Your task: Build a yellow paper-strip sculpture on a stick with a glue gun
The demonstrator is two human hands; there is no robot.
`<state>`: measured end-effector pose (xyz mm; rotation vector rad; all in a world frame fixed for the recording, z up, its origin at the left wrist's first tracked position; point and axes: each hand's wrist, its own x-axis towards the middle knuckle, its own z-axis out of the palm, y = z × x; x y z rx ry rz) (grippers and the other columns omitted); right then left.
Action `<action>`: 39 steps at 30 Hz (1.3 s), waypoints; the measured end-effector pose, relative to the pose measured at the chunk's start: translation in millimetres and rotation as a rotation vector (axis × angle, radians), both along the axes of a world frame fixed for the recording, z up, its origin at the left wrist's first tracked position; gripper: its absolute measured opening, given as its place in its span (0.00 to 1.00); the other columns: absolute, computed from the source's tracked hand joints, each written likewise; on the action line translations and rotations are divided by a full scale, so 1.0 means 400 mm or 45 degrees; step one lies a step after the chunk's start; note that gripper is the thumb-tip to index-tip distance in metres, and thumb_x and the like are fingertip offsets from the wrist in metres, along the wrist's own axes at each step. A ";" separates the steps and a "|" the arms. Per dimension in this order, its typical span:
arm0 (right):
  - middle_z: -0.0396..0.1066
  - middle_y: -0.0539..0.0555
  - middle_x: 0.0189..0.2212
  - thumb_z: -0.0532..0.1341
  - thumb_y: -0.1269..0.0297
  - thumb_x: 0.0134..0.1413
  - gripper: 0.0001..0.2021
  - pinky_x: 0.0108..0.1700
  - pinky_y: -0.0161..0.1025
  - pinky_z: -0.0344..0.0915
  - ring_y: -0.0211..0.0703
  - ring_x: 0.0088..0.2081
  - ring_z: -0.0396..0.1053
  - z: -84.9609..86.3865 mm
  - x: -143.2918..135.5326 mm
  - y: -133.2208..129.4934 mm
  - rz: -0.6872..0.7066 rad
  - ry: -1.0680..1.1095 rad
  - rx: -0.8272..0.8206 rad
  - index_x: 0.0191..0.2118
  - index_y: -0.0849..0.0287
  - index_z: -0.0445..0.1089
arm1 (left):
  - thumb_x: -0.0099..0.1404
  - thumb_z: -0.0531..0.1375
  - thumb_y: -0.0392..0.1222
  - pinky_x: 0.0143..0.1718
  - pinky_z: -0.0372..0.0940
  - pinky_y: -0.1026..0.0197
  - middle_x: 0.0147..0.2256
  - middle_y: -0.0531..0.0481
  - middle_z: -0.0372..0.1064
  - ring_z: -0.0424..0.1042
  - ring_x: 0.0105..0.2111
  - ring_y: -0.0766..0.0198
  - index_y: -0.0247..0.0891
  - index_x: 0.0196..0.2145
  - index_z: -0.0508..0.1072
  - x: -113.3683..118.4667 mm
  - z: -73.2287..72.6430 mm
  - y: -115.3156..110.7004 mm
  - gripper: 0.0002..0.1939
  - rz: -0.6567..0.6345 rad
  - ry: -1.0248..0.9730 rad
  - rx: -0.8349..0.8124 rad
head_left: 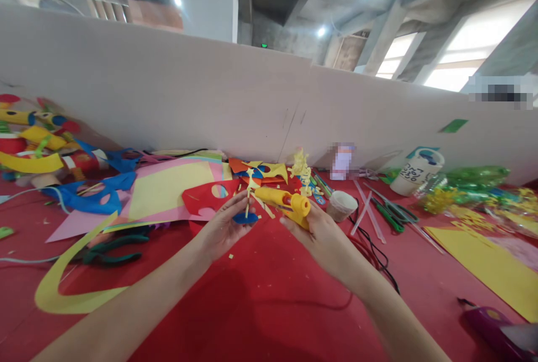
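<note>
My right hand (315, 230) is closed round a yellow glue gun (299, 208), whose nozzle points left toward my other hand. My left hand (233, 222) holds a small craft piece (248, 196), an upright yellow stick shape with a star-like top and a blue round base (245, 218). The nozzle end is close to the upright stick; whether they touch I cannot tell. Behind my left hand lies a red mask shape (202, 198) with an eye hole. Small yellow scraps lie around both hands on the red table (269, 300).
Green-handled pliers (113, 251) and a curved yellow strip (52, 289) lie at left, near blue masks (90, 194) and coloured sheets (168, 188). To the right are a paper cup (341, 205), scissors (397, 212), black cable, a white container (416, 171) and yellow sheets (483, 267).
</note>
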<state>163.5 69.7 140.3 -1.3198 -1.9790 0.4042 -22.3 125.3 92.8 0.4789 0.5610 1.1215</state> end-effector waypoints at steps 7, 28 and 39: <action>0.69 0.57 0.39 0.54 0.63 0.56 0.09 0.46 0.48 0.63 0.50 0.45 0.65 0.003 -0.004 0.001 -0.027 -0.036 -0.008 0.42 0.59 0.65 | 0.56 0.62 0.30 0.32 0.68 0.64 0.29 0.54 0.73 0.72 0.27 0.69 0.37 0.37 0.73 0.002 0.005 -0.001 0.10 -0.005 0.011 0.008; 0.70 0.55 0.37 0.53 0.61 0.58 0.11 0.41 0.42 0.64 0.46 0.39 0.68 0.023 0.025 -0.001 0.022 -0.051 -0.009 0.44 0.57 0.65 | 0.56 0.61 0.28 0.32 0.68 0.62 0.28 0.53 0.72 0.73 0.27 0.67 0.38 0.34 0.73 0.001 0.011 -0.002 0.09 0.052 0.033 -0.040; 0.71 0.52 0.22 0.56 0.52 0.51 0.15 0.24 0.35 0.63 0.39 0.23 0.68 -0.077 0.191 0.095 -0.068 0.146 -0.672 0.25 0.60 0.64 | 0.55 0.62 0.28 0.32 0.68 0.62 0.28 0.52 0.72 0.72 0.27 0.67 0.37 0.32 0.72 -0.005 0.019 -0.004 0.07 0.045 0.024 -0.080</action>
